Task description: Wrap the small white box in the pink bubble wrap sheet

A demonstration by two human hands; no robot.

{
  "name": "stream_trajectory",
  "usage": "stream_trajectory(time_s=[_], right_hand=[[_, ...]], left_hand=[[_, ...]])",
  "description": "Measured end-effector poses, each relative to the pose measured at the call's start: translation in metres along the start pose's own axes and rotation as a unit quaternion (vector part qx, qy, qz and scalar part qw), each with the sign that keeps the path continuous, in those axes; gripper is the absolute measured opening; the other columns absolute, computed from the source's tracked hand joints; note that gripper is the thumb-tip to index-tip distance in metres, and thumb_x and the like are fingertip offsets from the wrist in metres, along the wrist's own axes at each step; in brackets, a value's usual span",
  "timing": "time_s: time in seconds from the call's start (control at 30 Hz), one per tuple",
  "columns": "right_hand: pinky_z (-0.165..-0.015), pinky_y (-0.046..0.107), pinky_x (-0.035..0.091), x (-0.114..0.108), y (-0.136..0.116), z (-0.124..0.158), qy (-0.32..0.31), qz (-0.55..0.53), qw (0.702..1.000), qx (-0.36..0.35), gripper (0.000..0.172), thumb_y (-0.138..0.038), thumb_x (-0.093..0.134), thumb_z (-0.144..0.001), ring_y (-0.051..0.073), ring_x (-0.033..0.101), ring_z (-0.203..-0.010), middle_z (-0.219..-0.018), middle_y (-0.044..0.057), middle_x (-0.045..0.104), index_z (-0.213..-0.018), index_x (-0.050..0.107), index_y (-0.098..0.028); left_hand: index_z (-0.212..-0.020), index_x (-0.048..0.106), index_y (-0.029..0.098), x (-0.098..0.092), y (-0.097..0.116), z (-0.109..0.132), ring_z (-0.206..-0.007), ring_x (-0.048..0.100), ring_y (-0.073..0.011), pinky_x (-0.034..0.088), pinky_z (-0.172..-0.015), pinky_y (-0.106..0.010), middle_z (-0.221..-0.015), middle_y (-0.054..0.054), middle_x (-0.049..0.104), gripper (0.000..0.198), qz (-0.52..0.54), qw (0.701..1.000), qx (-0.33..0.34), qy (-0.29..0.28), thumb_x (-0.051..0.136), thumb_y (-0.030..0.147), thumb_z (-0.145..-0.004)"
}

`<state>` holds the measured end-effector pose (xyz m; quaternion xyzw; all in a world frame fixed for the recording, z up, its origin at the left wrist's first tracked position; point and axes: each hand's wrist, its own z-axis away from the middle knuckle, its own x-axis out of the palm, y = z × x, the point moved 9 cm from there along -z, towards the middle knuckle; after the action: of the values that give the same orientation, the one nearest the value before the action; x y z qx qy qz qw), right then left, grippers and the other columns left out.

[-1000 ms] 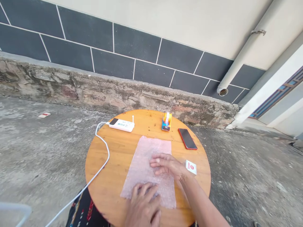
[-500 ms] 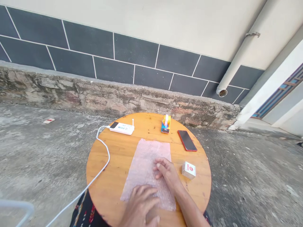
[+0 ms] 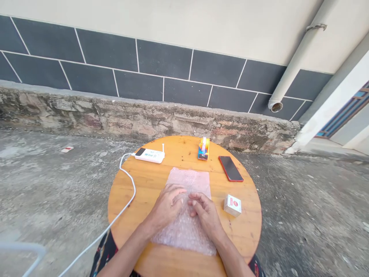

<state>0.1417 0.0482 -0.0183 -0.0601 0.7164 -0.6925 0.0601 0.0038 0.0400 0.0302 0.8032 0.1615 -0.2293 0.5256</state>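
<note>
left hand (image 3: 167, 204) and right hand (image 3: 205, 212), thumbs apart from fingers, over wrap (image 3: 186, 238) on desk (image 3: 148, 181) left of box (image 3: 232, 205); likely smoothing step, next move calls for light, flat fingers.

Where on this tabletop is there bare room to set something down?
Bare wood shows between white cable and bubble wrap, and between white device and tape dispenser. Centre is crowded: left hand, right hand over the wrap. Right side, with phone and box, is tighter.

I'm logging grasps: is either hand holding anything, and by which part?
Neither the left hand nor the right hand visibly holds anything; both are over the bubble wrap.
</note>
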Motion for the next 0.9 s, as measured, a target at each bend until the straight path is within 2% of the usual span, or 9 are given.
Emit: stream_trajectory(time_s=[0.1, 0.23, 0.4, 0.47, 0.57, 0.63, 0.7, 0.8, 0.9], right_hand=[[-0.061, 0.029, 0.050, -0.003, 0.001, -0.001, -0.004, -0.003, 1.000, 0.021, 0.031, -0.039, 0.064, -0.073, 0.020, 0.063, -0.077, -0.091, 0.006, 0.066, -0.096, 0.063, -0.019], [-0.078, 0.036, 0.051, -0.016, 0.008, -0.001, -0.004, -0.019, 0.996, 0.084, 0.038, -0.039, 0.065, -0.075, 0.022, 0.065, -0.088, -0.109, 0.010, 0.066, -0.106, 0.063, -0.018], [-0.099, 0.042, 0.042, -0.049, 0.008, 0.000, 0.119, 0.013, 0.991, 0.053, 0.053, -0.038, 0.067, -0.073, 0.029, 0.052, -0.120, -0.126, 0.013, 0.059, -0.122, 0.056, -0.017], [-0.102, 0.043, 0.040, -0.041, 0.004, 0.002, 0.131, 0.053, 0.990, 0.019, 0.053, -0.037, 0.061, -0.078, 0.028, 0.049, -0.123, -0.130, 0.013, 0.056, -0.126, 0.052, -0.018], [-0.101, 0.041, 0.041, 0.005, -0.011, 0.008, 0.008, 0.154, 0.986, -0.062, 0.044, -0.031, 0.052, -0.084, 0.025, 0.051, -0.122, -0.131, 0.011, 0.055, -0.127, 0.053, -0.021], [-0.104, 0.041, 0.038, 0.034, -0.020, 0.022, -0.093, 0.272, 0.950, -0.125, 0.045, -0.023, 0.054, -0.081, 0.024, 0.047, -0.124, -0.134, 0.009, 0.052, -0.126, 0.055, -0.022], [-0.107, 0.044, 0.034, 0.038, -0.021, 0.038, -0.134, 0.402, 0.894, -0.147, 0.050, -0.016, 0.056, -0.077, 0.026, 0.044, -0.126, -0.137, 0.009, 0.050, -0.126, 0.056, -0.022], [-0.104, 0.046, 0.036, 0.008, -0.015, 0.057, -0.118, 0.534, 0.827, -0.128, 0.044, -0.017, 0.053, -0.081, 0.027, 0.046, -0.124, -0.136, 0.010, 0.051, -0.125, 0.057, -0.020], [-0.101, 0.046, 0.039, -0.028, -0.011, 0.070, -0.081, 0.597, 0.789, -0.122, 0.040, -0.024, 0.051, -0.087, 0.028, 0.046, -0.124, -0.138, 0.011, 0.050, -0.126, 0.057, -0.019]], left_hand=[[-0.101, 0.068, 0.021, 0.015, -0.016, 0.005, -0.110, 0.052, -0.0254, 0.040, -0.097, -0.046, -0.114, -0.007, 0.063, 0.033, -0.092, 0.995, 0.021, -0.014, 0.053, 0.012, -0.073], [-0.102, 0.067, 0.023, 0.015, -0.023, 0.011, -0.113, 0.049, -0.0265, 0.039, -0.097, -0.046, -0.119, -0.006, 0.059, 0.030, -0.130, 0.991, 0.018, -0.011, 0.059, 0.017, -0.073], [-0.105, 0.065, 0.025, 0.016, -0.025, 0.012, -0.113, 0.047, -0.0245, 0.037, -0.098, -0.043, -0.121, -0.005, 0.058, 0.032, -0.154, 0.988, 0.020, -0.011, 0.059, 0.017, -0.074], [-0.104, 0.065, 0.024, 0.016, -0.025, 0.012, -0.113, 0.047, -0.0247, 0.037, -0.098, -0.043, -0.120, -0.005, 0.058, 0.031, -0.158, 0.987, 0.023, -0.012, 0.058, 0.017, -0.075], [-0.103, 0.064, 0.024, 0.016, -0.023, 0.012, -0.112, 0.047, -0.0249, 0.038, -0.097, -0.042, -0.119, -0.005, 0.058, 0.029, -0.165, 0.986, 0.031, -0.014, 0.059, 0.017, -0.075], [-0.103, 0.064, 0.024, 0.016, -0.022, 0.013, -0.113, 0.047, -0.0246, 0.038, -0.097, -0.041, -0.120, -0.005, 0.058, 0.029, -0.172, 0.984, 0.039, -0.012, 0.057, 0.017, -0.076], [-0.104, 0.064, 0.023, 0.016, -0.022, 0.013, -0.113, 0.048, -0.0245, 0.038, -0.097, -0.042, -0.121, -0.006, 0.058, 0.029, -0.183, 0.982, 0.043, -0.009, 0.057, 0.017, -0.077], [-0.106, 0.063, 0.023, 0.017, -0.025, 0.013, -0.113, 0.048, -0.0256, 0.037, -0.098, -0.044, -0.122, -0.006, 0.058, 0.031, -0.190, 0.981, 0.041, -0.006, 0.058, 0.018, -0.076], [-0.107, 0.063, 0.023, 0.018, -0.028, 0.013, -0.114, 0.047, -0.0259, 0.037, -0.098, -0.044, -0.123, -0.005, 0.057, 0.033, -0.184, 0.982, 0.038, -0.007, 0.059, 0.018, -0.075]])
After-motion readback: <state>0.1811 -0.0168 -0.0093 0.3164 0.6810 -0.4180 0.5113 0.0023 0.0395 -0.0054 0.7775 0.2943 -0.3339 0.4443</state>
